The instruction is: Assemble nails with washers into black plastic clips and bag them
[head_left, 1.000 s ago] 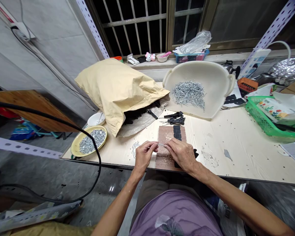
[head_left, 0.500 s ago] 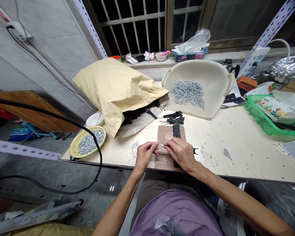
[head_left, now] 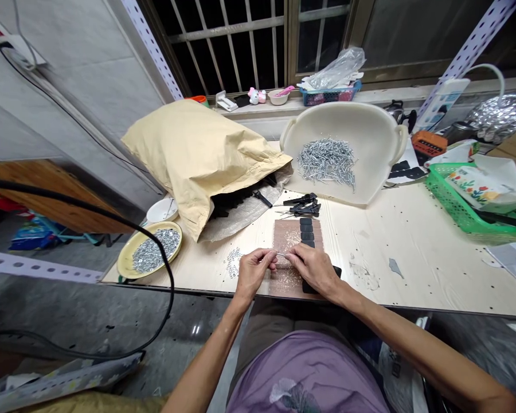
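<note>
Over a brown board point(head_left: 290, 235) at the table's front edge, my left hand point(head_left: 253, 271) and my right hand point(head_left: 315, 268) meet at a thin silver screw point(head_left: 281, 254). My left fingertips pinch one end of it and my right thumb and fingers close on the other. Flat black plastic pieces point(head_left: 307, 229) lie in a column on the board, partly under my right hand. Behind the board is a small pile of black parts with thin metal pins point(head_left: 303, 206). Small metal pieces point(head_left: 233, 263) are scattered left of my left hand.
A white basin point(head_left: 372, 166) holds many silver screws. A yellow dish point(head_left: 124, 259) of small metal pieces and a white bowl point(head_left: 161, 210) stand at the left. A large beige sack point(head_left: 198, 155) spills black parts. A green basket point(head_left: 460, 212) sits right; a black cable point(head_left: 172, 287) hangs at left.
The black forked end that stuck out right of my right hand no longer shows. The right hand has shifted slightly left; both hands still hold the screw. The view has moved slightly.
</note>
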### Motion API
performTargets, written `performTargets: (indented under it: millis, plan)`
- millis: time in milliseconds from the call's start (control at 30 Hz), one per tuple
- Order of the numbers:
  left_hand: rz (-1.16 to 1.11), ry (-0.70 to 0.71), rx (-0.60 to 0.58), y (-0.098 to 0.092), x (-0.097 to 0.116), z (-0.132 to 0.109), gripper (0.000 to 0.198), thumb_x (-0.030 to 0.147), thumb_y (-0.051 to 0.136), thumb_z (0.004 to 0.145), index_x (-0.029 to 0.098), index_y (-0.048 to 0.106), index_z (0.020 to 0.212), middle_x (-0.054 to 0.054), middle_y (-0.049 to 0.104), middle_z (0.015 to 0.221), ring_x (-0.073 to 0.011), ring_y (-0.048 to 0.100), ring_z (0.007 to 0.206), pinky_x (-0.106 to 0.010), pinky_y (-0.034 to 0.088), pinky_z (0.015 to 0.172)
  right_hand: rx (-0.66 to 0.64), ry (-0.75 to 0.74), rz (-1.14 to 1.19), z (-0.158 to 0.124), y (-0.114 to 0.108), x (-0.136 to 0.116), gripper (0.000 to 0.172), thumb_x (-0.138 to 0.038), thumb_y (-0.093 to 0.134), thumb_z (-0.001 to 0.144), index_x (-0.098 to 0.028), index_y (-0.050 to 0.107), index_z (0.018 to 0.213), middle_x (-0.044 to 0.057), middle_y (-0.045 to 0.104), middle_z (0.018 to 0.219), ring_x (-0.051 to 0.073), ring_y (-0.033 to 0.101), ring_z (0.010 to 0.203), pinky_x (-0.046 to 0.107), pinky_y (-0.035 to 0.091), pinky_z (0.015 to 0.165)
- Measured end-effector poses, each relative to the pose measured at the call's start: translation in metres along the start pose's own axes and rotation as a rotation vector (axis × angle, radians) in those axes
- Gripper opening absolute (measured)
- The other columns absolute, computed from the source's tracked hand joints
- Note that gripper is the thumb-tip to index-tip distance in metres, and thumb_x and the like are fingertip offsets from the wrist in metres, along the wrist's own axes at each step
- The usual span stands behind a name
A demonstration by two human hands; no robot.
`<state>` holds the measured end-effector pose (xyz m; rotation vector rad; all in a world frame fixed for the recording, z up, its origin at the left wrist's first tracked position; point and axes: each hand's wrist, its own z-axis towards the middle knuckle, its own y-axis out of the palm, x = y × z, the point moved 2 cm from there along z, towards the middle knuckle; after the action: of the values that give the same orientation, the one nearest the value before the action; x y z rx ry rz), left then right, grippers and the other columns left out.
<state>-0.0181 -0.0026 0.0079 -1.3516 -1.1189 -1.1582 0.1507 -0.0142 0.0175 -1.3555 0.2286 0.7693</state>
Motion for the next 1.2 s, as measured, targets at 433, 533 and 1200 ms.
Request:
performTargets:
  millis: [433, 533, 1200]
  plan:
    - [0.067, -0.032, -0.031, 0.03, -0.011, 0.008, 0.052, 0.046, 0.049, 0.085, 0.017, 0.05, 0.129, 0.0, 0.052, 0.077, -0.0065, 0.05, 0.049, -0.019, 0.043, 0.041, 0.157, 0.01, -0.176, 0.014, -0.044, 0.084, 0.022, -0.034, 0.046, 0.092, -0.021, 0.063, 0.091, 0.003, 0.06, 0.09, 0.013, 0.057, 0.074, 0.023, 0.04, 0.057]
    - [0.246, 0.088, -0.012, 0.035, -0.018, 0.005, 0.046, 0.042, 0.048, 0.087, 0.02, 0.052, 0.128, -0.001, 0.053, 0.083, -0.008, 0.052, 0.056, -0.022, 0.046, 0.052, 0.133, -0.013, -0.238, 0.026, -0.047, 0.11, 0.024, -0.034, 0.045, 0.093, -0.02, 0.064, 0.091, 0.003, 0.06, 0.089, 0.013, 0.057, 0.074, 0.022, 0.039, 0.059]
    - [0.529, 0.163, 0.03, 0.043, -0.02, 0.008, 0.04, 0.034, 0.045, 0.09, 0.022, 0.051, 0.128, -0.006, 0.059, 0.097, -0.0167, 0.057, 0.083, -0.029, 0.047, 0.076, -0.048, -0.314, -0.112, 0.027, -0.042, 0.107, 0.035, -0.025, 0.033, 0.096, -0.015, 0.064, 0.084, 0.002, 0.06, 0.075, 0.009, 0.054, 0.064, 0.023, 0.046, 0.054]
